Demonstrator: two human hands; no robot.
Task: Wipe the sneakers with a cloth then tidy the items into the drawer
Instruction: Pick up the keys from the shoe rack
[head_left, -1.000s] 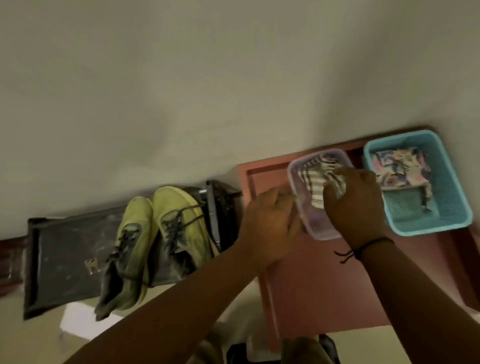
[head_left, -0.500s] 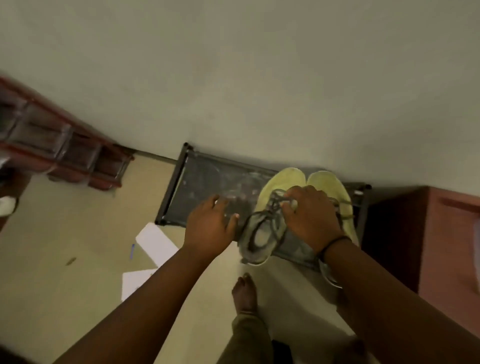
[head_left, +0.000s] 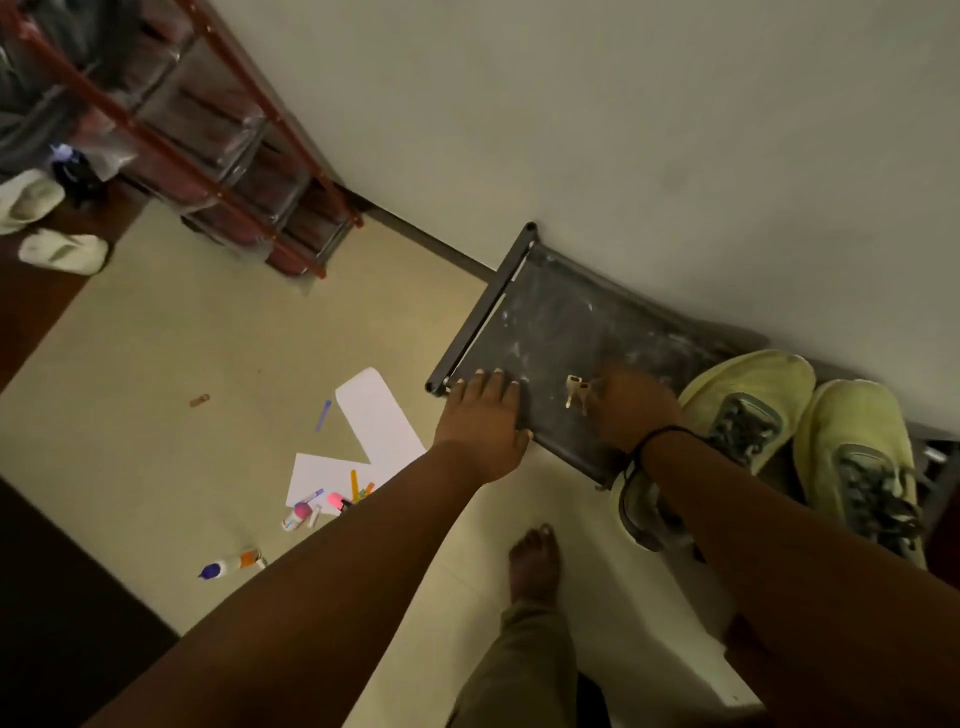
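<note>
Two yellow-green sneakers with grey laces, one (head_left: 748, 400) beside the other (head_left: 857, 447), stand on the right end of a dusty dark shelf (head_left: 561, 322) against the wall. My left hand (head_left: 483, 415) lies flat with straight fingers on the shelf's front edge. Just left of the sneakers, my right hand (head_left: 631, 405) is on the shelf with its fingertips at a small bunch of keys (head_left: 576, 389). It is blurred, and I cannot tell whether it grips them. My right forearm covers the heel of the nearer sneaker. No cloth or drawer is in view.
White paper sheets (head_left: 369, 415), markers (head_left: 322, 506) and a glue bottle (head_left: 228, 566) lie on the floor to the left. A red metal rack (head_left: 218, 156) stands at the back left, with white slippers (head_left: 62, 252) beside it. My bare foot (head_left: 535, 566) is below the shelf.
The view swung left from the drawer with its baskets to the shelf. My right hand left the sneaker laces and moved left to the keys. My left hand now lies flat on the shelf edge.
</note>
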